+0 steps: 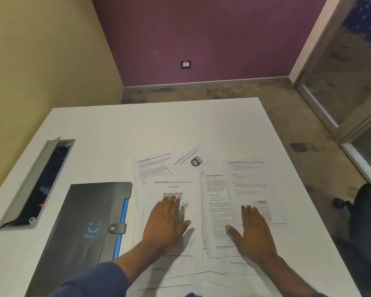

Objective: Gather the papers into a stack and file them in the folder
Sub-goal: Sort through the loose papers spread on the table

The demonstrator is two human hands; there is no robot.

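Note:
Several printed white papers [247, 185] lie spread and overlapping across the middle and near right of the white table. My left hand [166, 224] lies flat, fingers apart, on a sheet headed "SWOT" [176, 189]. My right hand [254, 230] rests flat on the sheets to the right, palm down, fingers spread. Neither hand grips anything. A dark grey folder [84, 221] with a blue edge, a smiley logo and a snap strap lies closed to the left of the papers, touching their left edge.
The white table [116, 129] carries an open grey cable tray [39, 183] sunk in at the far left. A dark office chair [364, 211] stands off the table's right edge. Walls stand behind, a glass door to the right.

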